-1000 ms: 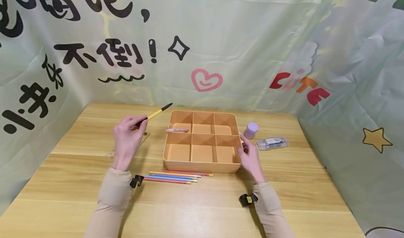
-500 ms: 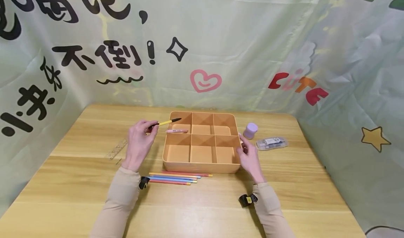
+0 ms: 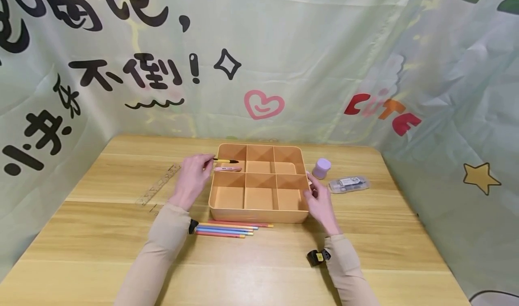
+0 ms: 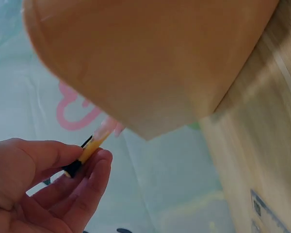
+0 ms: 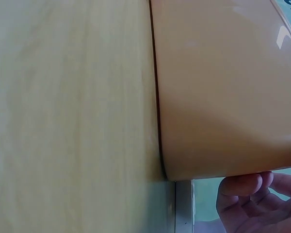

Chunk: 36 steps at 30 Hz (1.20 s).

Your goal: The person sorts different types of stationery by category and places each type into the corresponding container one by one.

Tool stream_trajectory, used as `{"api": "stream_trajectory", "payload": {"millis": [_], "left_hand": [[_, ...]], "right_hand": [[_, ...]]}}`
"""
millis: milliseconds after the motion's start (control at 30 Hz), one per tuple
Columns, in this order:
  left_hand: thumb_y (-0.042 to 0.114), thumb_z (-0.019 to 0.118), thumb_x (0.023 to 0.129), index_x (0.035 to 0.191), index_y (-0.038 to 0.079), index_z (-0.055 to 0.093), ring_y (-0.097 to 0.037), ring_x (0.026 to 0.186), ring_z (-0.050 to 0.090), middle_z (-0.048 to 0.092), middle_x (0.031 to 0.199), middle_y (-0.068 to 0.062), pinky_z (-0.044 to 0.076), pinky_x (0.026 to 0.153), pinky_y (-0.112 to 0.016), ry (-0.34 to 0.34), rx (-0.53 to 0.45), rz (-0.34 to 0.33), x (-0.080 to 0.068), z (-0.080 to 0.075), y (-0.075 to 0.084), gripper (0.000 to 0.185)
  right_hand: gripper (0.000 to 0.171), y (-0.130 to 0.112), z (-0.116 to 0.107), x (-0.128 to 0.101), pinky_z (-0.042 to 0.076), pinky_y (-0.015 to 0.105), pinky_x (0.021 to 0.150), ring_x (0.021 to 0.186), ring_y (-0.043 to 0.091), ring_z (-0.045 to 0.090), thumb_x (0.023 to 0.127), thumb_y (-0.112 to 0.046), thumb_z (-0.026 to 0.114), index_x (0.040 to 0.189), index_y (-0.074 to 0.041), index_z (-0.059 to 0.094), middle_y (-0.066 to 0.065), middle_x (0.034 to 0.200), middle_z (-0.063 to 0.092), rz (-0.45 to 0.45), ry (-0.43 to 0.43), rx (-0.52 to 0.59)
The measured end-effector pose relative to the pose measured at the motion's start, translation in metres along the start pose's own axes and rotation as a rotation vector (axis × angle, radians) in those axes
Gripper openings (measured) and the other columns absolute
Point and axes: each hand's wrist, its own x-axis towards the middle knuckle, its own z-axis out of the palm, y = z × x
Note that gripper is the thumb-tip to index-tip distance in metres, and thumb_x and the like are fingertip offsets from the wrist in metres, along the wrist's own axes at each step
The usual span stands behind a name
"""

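One clear ruler (image 3: 159, 185) lies at far left, near my left hand (image 3: 192, 180), which pinches a black-tipped yellow pen (image 3: 228, 161) close to its rear end, its tip above the back-left compartment of the six-section tray (image 3: 259, 215). Held so far back, the pen could swivel and drop askew. The pink pen (image 3: 228, 169) just beside it seems to lean on the left rim; a careless nudge might tip it outside. In front of the tray, pencils (image 3: 227, 229) lie near my sleeve (image 3: 162, 247), whose brush could set them rolling. At right, my right hand (image 3: 322, 204) touches the tray's side wall with bent fingers; whether it truly grips, I cannot tell. Too hard a push there could slide the tray from under the pen, or bump the lilac jar (image 3: 322, 168) just beyond. Farthest right lies a clear case (image 3: 349, 184).
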Motion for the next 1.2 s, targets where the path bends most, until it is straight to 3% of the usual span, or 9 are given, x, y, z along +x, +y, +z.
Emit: {"api": "stream_trajectory", "payload": {"millis": [233,433,667,967,1067,1133,1200], "left_hand": [[0.001,0.060,0.096,0.112,-0.003,0.074,-0.024,0.067,0.064,0.077,0.104,-0.021,0.050,0.059,-0.035,-0.078,0.030,-0.031,0.004,0.008,0.002,0.022],[0.004,0.062,0.097,0.112,-0.001,0.075,-0.021,0.061,0.055,0.077,0.103,-0.020,0.038,0.052,-0.029,-0.092,0.057,-0.041,0.004,0.013,0.001,0.021],[0.005,0.064,0.096,0.113,0.001,0.075,-0.022,0.066,0.059,0.077,0.104,-0.019,0.039,0.052,-0.028,-0.100,0.060,-0.050,0.001,0.018,0.001,0.021],[0.009,0.060,0.099,0.120,0.001,0.072,-0.016,0.055,0.047,0.077,0.102,-0.019,0.033,0.047,-0.026,-0.133,0.070,-0.085,-0.001,0.021,0.000,0.026],[0.016,0.058,0.101,0.126,0.004,0.069,-0.021,0.058,0.051,0.076,0.105,-0.019,0.038,0.048,-0.030,-0.147,0.069,-0.096,-0.003,0.020,0.000,0.030],[0.020,0.057,0.102,0.131,0.006,0.066,-0.028,0.073,0.065,0.074,0.115,-0.019,0.050,0.057,-0.038,-0.156,0.064,-0.113,-0.006,0.017,0.001,0.034],[0.024,0.057,0.103,0.137,0.009,0.062,-0.036,0.096,0.070,0.070,0.127,-0.018,0.057,0.074,-0.049,-0.165,0.042,-0.144,-0.011,0.013,0.001,0.038]], "right_hand": [[0.052,0.000,0.000,0.000,0.035,0.017,0.054,0.058,0.001,0.042,0.086,0.013,0.052,0.138,0.011,0.053,0.015,0.075,0.054,0.006,-0.009,0.014],[0.053,-0.001,-0.001,0.001,0.035,0.018,0.055,0.058,0.002,0.041,0.087,0.011,0.052,0.140,0.010,0.051,0.015,0.077,0.053,0.012,-0.016,-0.004],[0.053,-0.002,-0.002,-0.001,0.035,0.018,0.055,0.059,0.003,0.041,0.087,0.011,0.052,0.139,0.011,0.052,0.014,0.077,0.052,0.010,-0.014,-0.002],[0.052,-0.002,-0.001,-0.001,0.035,0.017,0.055,0.058,0.001,0.041,0.087,0.012,0.052,0.139,0.011,0.052,0.016,0.077,0.053,0.008,-0.014,0.023],[0.052,0.000,-0.001,-0.002,0.035,0.017,0.054,0.057,0.000,0.041,0.087,0.011,0.052,0.139,0.010,0.052,0.014,0.077,0.053,0.014,-0.007,0.014],[0.052,0.000,-0.001,-0.002,0.035,0.018,0.054,0.057,0.000,0.041,0.087,0.011,0.052,0.140,0.009,0.052,0.014,0.078,0.053,0.017,-0.004,0.007],[0.052,0.000,0.000,-0.002,0.035,0.018,0.054,0.057,0.000,0.040,0.088,0.010,0.053,0.140,0.009,0.052,0.014,0.079,0.053,0.020,-0.001,-0.001]]}}
